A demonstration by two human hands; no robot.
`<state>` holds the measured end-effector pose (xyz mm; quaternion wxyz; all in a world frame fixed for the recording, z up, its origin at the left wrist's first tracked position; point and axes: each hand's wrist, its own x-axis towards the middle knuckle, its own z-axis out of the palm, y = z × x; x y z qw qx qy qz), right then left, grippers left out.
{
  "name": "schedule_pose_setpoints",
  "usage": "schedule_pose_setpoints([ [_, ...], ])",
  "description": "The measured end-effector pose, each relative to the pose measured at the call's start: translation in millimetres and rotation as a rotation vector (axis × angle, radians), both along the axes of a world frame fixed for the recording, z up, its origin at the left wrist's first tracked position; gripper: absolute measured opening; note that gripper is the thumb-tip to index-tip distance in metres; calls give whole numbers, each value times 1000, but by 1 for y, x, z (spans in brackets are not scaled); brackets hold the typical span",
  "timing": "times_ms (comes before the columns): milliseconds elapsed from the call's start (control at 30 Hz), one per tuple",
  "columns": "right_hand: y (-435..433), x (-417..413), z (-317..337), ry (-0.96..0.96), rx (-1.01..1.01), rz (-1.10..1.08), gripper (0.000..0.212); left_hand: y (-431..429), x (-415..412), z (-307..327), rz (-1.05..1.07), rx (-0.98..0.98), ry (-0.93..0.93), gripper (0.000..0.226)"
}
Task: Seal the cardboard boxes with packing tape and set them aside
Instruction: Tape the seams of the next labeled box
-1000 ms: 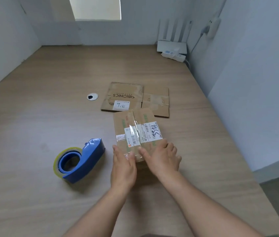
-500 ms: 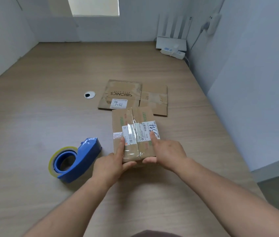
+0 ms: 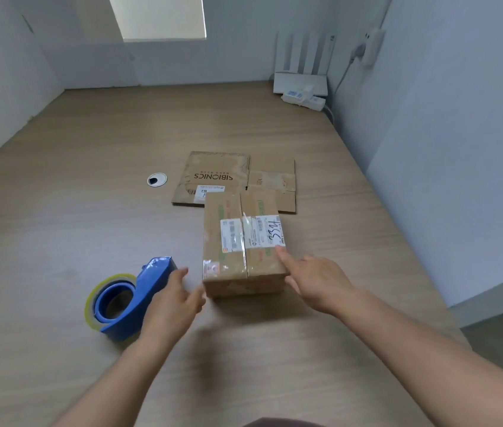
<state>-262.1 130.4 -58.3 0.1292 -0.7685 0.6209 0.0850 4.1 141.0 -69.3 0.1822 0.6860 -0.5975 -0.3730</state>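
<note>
Left hand (image 3: 172,298), loose and empty, hovers beside the blue tape dispenser (image 3: 134,298); right hand (image 3: 316,282) pins the cardboard box (image 3: 239,241) with a straight forefinger. Grasp the dispenser squarely, box held steady.

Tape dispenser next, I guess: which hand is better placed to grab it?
Left. The left hand is open right beside the blue tape dispenser, while the right hand lies across the cardboard box from it, one finger touching the box's right edge.
</note>
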Motion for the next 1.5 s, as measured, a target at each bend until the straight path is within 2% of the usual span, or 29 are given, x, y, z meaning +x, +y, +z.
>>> schedule_pose_setpoints([
  [33, 4, 4, -5, -51, -52, -101, 52, 4, -2, 0, 94, -6, 28, 29],
  [67, 8, 7, -10, -117, -86, -200, 42, 6, -5, 1, 110, -4, -7, 23],
  [133, 14, 14, -20, -211, -91, -331, 28, 9, -10, 4, 100, -7, -80, 26],
  [167, 14, 17, -24, -254, -96, -382, 28, 7, -12, 5, 127, -25, -69, 32],
  [233, 13, 18, -25, -396, -115, -439, 46, 2, -14, 8, 172, -47, 12, 47],
  [300, 9, 18, -22, -468, -131, -354, 60, -3, -17, 7, 144, -34, 63, 49],
  [400, 3, 14, -21, -350, -107, -132, 59, -4, -20, 3, 58, -72, -53, 35],
  [500, -3, 5, -21, -290, -70, -6, 58, -8, -16, 2, 10, -115, -169, 28],
  [700, -14, 4, -10, -235, -2, 69, 54, -27, -8, 5, -281, -111, -581, 18],
  [767, -17, 8, -10, -226, -16, 48, 48, -29, -8, 7, -338, -100, -645, 19],
  [967, -19, 6, -9, -196, -32, 75, 44, -41, -3, 3, -349, -102, -568, 10],
  [1167, -17, 11, -7, -160, -34, 73, 38, -43, -7, 6, -335, -115, -608, 16],
  [1233, -13, 16, -6, -134, -45, -26, 50, -37, -11, 9, -354, -101, -576, 22],
  [1333, -9, 22, -3, -232, -85, -420, 74, -9, -31, 14, -518, -35, -377, 41],
  [1400, -12, 15, -3, -270, -79, -580, 82, 10, -46, 16, -579, -34, -282, 40],
  [1433, -13, 8, -4, -278, -58, -597, 86, 13, -50, 19, -526, -81, -252, 38],
  [1500, -14, -9, -4, -351, -10, -557, 91, 5, -50, 25, -288, -182, -158, 39],
])
